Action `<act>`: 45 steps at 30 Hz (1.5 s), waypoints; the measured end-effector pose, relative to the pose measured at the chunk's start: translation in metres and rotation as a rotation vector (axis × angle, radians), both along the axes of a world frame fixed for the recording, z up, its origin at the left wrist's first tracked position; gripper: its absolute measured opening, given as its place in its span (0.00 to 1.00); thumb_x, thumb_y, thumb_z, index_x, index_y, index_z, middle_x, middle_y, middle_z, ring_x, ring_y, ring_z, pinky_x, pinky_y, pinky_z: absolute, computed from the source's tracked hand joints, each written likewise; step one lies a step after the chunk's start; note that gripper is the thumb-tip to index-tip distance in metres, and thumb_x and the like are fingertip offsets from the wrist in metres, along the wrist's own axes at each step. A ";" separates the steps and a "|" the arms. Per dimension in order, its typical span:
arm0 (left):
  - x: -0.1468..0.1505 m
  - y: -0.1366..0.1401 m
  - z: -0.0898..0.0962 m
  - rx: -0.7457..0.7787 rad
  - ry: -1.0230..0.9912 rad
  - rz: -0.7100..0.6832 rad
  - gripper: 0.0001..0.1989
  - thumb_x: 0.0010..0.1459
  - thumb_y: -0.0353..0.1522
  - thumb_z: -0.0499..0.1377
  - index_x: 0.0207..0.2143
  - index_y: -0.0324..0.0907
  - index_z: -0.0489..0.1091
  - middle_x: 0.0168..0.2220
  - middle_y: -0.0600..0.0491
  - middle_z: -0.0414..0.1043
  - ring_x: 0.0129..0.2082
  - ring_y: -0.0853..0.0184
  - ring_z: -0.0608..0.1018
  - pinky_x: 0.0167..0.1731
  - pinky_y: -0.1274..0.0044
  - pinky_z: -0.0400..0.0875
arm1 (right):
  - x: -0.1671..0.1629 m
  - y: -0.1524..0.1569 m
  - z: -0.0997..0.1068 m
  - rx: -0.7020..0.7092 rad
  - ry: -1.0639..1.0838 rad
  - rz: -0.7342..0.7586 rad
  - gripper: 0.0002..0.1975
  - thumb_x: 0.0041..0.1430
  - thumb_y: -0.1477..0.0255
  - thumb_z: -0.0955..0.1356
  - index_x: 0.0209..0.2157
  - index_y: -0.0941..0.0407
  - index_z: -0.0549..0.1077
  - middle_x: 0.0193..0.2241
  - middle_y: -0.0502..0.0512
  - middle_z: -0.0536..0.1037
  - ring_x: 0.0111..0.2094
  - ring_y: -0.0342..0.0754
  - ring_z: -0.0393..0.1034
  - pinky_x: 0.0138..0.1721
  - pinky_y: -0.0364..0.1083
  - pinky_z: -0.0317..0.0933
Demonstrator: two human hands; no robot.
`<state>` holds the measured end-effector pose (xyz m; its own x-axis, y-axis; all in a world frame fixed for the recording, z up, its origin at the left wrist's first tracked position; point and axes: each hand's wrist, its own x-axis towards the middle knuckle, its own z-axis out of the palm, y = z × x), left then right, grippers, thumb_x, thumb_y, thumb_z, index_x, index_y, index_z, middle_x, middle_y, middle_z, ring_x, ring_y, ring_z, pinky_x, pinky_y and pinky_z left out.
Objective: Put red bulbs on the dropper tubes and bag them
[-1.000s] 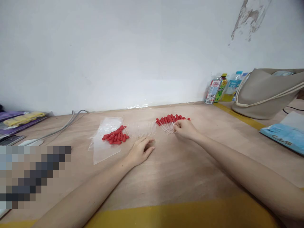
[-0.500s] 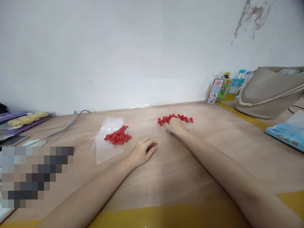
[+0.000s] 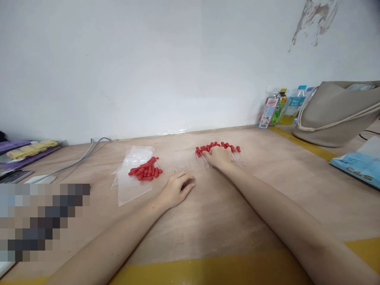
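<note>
My right hand (image 3: pixel 220 156) reaches down over a row of red-bulbed glass droppers (image 3: pixel 240 153), touching or just above them. Its thumb points left among the bulbs; the back of the hand hides the other fingers and whatever is under them. My left hand (image 3: pixel 177 189) rests on the table with thumb and fingers apart, holding nothing. Just beyond it lies a row of thin clear glass tubes (image 3: pixel 177 162) without bulbs. Left of those, loose red rubber bulbs (image 3: pixel 146 171) are heaped on a clear plastic bag (image 3: pixel 130 194).
On the right stand a drink carton (image 3: pixel 268 113), bottles (image 3: pixel 293 105), a grey bag (image 3: pixel 332 114) and a blue packet (image 3: pixel 356 169). A grey cable (image 3: pixel 80 158), a phone (image 3: pixel 18 177) and purple-and-yellow packs (image 3: pixel 32 150) lie left. A white wall (image 3: pixel 178 71) closes the back.
My right hand has shifted slightly and its thumb now shows more clearly among the red bulbs. My left hand stays in place. The whole view has moved a little.
</note>
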<state>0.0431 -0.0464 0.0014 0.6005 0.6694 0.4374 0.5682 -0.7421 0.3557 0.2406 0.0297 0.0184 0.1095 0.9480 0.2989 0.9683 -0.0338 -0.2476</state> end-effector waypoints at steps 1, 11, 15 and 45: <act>0.000 0.000 0.000 0.000 0.002 0.003 0.07 0.56 0.30 0.52 0.38 0.41 0.67 0.33 0.52 0.69 0.31 0.69 0.71 0.33 0.76 0.66 | -0.003 -0.001 0.000 0.019 0.006 0.026 0.21 0.56 0.59 0.57 0.28 0.58 0.73 0.29 0.60 0.75 0.34 0.53 0.68 0.41 0.53 0.48; 0.001 -0.002 0.001 0.092 0.039 0.075 0.05 0.55 0.30 0.53 0.33 0.42 0.69 0.32 0.53 0.69 0.34 0.67 0.70 0.36 0.74 0.64 | -0.049 0.004 0.005 -0.155 0.024 0.056 0.11 0.52 0.70 0.61 0.32 0.59 0.74 0.34 0.63 0.75 0.37 0.53 0.69 0.44 0.53 0.44; -0.006 0.003 0.006 0.190 0.113 0.239 0.06 0.55 0.33 0.53 0.32 0.42 0.69 0.31 0.51 0.69 0.35 0.63 0.69 0.36 0.71 0.62 | -0.055 0.011 0.007 -0.212 0.051 0.022 0.09 0.49 0.74 0.63 0.31 0.58 0.73 0.31 0.61 0.76 0.35 0.53 0.70 0.44 0.55 0.45; -0.020 0.010 0.036 0.259 0.479 0.519 0.06 0.53 0.25 0.48 0.31 0.38 0.63 0.30 0.45 0.67 0.34 0.57 0.68 0.32 0.69 0.62 | 0.024 -0.072 -0.029 0.144 0.222 0.472 0.08 0.50 0.66 0.67 0.31 0.56 0.72 0.31 0.53 0.71 0.34 0.46 0.63 0.37 0.46 0.53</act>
<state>0.0228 -0.0360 0.0378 0.4002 0.8296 0.3895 0.9164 -0.3632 -0.1679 0.2645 -0.0424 -0.0107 -0.2431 0.8604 0.4478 0.7937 0.4419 -0.4180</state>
